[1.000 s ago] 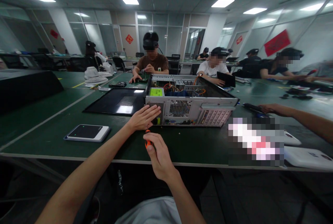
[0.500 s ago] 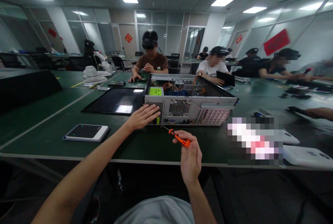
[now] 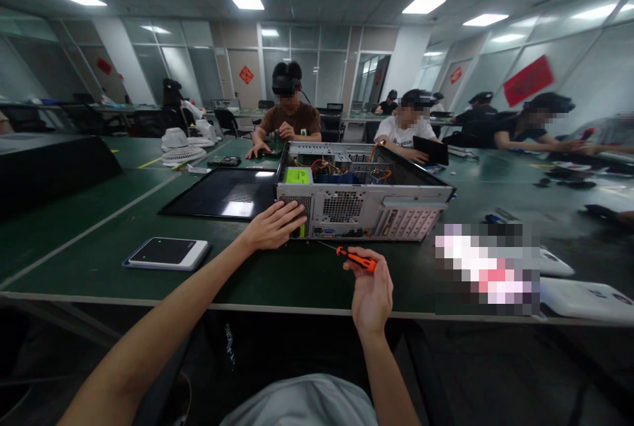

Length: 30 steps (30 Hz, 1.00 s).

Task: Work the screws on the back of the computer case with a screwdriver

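Observation:
An opened desktop computer case (image 3: 371, 214) lies on its side on the green table, its rear panel facing me. Wires and a power supply with a yellow-green label (image 3: 297, 176) show inside. My left hand (image 3: 275, 224) lies with fingers stretched flat against the left end of the rear panel. In my right hand (image 3: 372, 290) is an orange and black screwdriver (image 3: 357, 258), held by its handle. Its thin shaft points left toward the lower edge of the panel near a small screw (image 3: 307, 242); the tip sits a little right of that screw.
A black side panel (image 3: 222, 193) lies left of the case. Nearer me is a white device with a dark top (image 3: 168, 253). White items (image 3: 587, 297) and a blurred-out patch are at right. Co-workers sit across the table, and a white fan (image 3: 183, 154) stands at far left.
My right hand has drawn the screwdriver to the right, away from the screw at the panel's lower edge. My left hand stays on the case. A co-worker's arm at right has pulled back.

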### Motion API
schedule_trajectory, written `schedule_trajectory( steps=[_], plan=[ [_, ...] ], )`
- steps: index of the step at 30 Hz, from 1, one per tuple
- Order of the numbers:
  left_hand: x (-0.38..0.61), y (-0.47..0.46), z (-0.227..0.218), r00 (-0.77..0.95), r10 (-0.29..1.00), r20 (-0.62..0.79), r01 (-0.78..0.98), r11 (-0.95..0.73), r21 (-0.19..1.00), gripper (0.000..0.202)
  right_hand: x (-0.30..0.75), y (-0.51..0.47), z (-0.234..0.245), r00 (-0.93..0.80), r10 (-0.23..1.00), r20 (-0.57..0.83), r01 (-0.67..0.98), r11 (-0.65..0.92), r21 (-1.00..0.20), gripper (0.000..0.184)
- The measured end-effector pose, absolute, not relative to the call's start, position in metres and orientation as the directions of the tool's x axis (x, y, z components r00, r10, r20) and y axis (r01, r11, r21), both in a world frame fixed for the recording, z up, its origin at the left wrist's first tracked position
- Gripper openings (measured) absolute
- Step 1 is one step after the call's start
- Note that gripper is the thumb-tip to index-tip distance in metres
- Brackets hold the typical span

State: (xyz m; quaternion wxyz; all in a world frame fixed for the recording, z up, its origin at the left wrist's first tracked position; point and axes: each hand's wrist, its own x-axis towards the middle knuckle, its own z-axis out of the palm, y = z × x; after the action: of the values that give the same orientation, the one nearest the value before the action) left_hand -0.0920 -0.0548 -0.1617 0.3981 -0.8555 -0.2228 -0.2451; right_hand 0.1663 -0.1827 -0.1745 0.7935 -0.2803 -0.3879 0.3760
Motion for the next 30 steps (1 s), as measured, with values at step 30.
schedule_trajectory(
  steps=[30],
  plan=[
    [-0.076,-0.122,-0.154,0.702,0.603,0.378,0.684,-0.719,-0.123,0.032,0.190,-0.160,-0.192,0.509,0.861,0.023,-0.663,0.409,-0.627,0.034]
  ],
)
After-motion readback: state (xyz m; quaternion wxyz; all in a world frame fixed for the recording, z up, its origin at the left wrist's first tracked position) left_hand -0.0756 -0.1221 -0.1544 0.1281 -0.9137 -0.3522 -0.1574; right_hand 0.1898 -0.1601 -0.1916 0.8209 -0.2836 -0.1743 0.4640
